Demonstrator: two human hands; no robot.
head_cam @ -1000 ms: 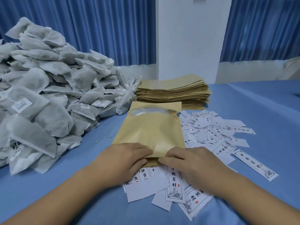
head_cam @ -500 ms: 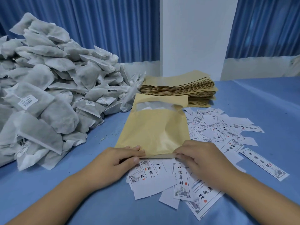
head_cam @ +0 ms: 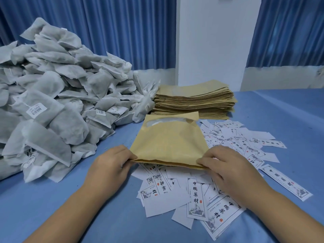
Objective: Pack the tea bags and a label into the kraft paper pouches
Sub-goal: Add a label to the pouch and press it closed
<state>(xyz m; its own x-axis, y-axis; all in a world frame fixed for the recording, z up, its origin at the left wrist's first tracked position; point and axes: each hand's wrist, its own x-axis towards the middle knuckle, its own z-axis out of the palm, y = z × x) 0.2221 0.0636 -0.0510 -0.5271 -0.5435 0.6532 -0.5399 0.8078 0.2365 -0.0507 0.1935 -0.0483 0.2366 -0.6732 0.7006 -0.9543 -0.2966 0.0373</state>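
Head: pouch (head_cam: 168, 142) lengthwise, window (head_cam: 166, 121) far

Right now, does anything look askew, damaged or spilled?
The pouch pinched by the left hand and right hand looks nicked and bent at its far right corner, beside the window. The labels lie strewn, some face down, some under it.

A desk (head_cam: 280, 109) draped in pale blue cloth fills the lower frame. Behind it, pleated blue curtains (head_cam: 105, 32) hang at upper left and upper right, split by a white pillar (head_cam: 213, 41), above a low white wall band (head_cam: 280, 78).
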